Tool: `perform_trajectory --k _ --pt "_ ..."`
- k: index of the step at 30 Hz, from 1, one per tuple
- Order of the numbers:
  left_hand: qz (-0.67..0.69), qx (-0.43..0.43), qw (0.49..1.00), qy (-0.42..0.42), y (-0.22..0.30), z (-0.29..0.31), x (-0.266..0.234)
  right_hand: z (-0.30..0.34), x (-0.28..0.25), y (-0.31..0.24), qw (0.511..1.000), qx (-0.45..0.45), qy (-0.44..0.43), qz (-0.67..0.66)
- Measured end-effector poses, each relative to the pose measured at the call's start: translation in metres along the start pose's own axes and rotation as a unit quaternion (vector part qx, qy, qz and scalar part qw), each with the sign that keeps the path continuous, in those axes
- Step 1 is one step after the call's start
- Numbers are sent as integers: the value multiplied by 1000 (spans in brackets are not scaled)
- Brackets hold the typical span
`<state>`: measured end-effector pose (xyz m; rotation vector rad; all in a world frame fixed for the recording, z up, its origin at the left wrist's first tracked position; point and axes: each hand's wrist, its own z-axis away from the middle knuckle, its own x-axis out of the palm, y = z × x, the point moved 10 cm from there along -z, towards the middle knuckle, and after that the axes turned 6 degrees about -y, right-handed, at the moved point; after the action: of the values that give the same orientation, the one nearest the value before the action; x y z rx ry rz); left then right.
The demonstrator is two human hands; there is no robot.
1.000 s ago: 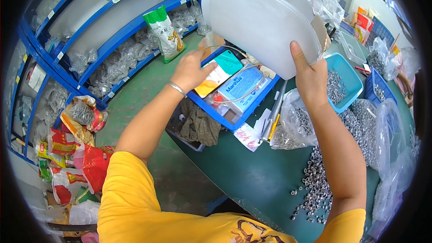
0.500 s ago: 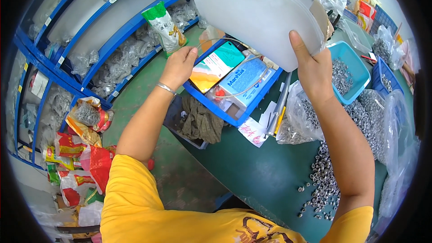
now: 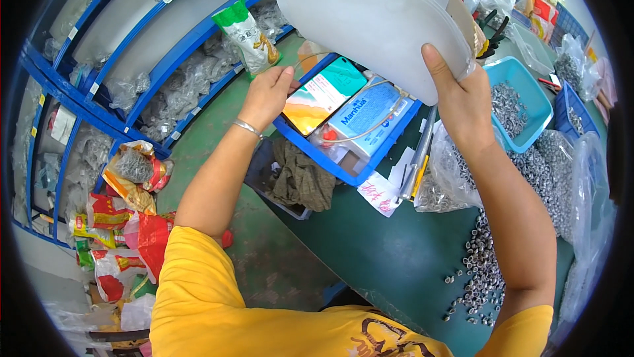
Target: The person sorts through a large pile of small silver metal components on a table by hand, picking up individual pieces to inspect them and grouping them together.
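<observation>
My right hand grips a large pale plastic sheet or lid by its right edge, thumb on the near face. The sheet stands tilted over the far side of a blue plastic basket. In that basket lie a smartphone with a lit screen, a blue-and-white wipes pack and a thin looped cable. My left hand is at the phone's left edge, near the cable's end. Its fingers are pinched together, and what they hold is hidden.
Metal rings lie heaped on the green table. A turquoise tub and clear bags hold more metal parts. Below the basket, a dark cloth fills a bin. Blue shelving stands left, with colourful sacks below.
The pale sheet has shifted slightly left in view, while the table and basket appear slightly further right. Both hands keep nearly the same pose, and the left stays beside the phone.
</observation>
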<state>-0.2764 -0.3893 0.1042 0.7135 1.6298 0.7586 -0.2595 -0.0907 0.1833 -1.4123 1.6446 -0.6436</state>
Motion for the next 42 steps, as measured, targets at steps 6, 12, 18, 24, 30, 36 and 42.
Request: perform_trajectory --k 6,12,18,24,30,36,42 --pt "0 20 1000 17 2 0 -1 0 0 1 1000 -19 3 -3" --pt "-2 26 1000 15 2 1 0 0 0 3 1000 -11 -3 3" --pt "-3 23 1000 21 4 3 -1 2 0 0 1000 -21 7 10" --pt "-9 22 999 23 5 3 0 2 0 2 1000 -11 7 20" --pt "-8 21 999 23 4 3 -1 2 2 3 1000 -8 3 18" --pt "-11 -2 1000 4 3 3 3 2 3 6 1000 5 -1 16" --pt "-8 -6 1000 5 2 3 3 2 1 5 1000 -7 9 12"
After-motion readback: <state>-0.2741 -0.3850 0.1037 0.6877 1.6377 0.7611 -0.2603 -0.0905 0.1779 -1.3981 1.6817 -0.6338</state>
